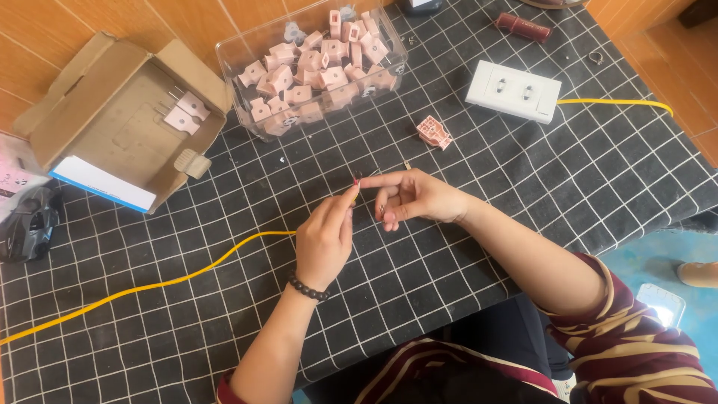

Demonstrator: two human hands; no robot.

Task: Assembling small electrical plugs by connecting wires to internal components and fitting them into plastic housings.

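My left hand (325, 239) pinches the end of a yellow cable (172, 280) between thumb and fingers above the black grid mat (479, 194). My right hand (411, 198) is close beside it, its index finger stretched out to touch the bare wire tips at the cable's end, the other fingers curled around what looks like a small metal piece. A pink plug part (434, 132) lies on the mat just beyond my hands.
A clear plastic bin (247, 75) full of pink plug parts stands at the back. An open cardboard box (127, 120) holds two pink pieces at the left. A white socket block (513, 91) with its own yellow cable lies at the right, a dark red cylinder (523, 28) behind it.
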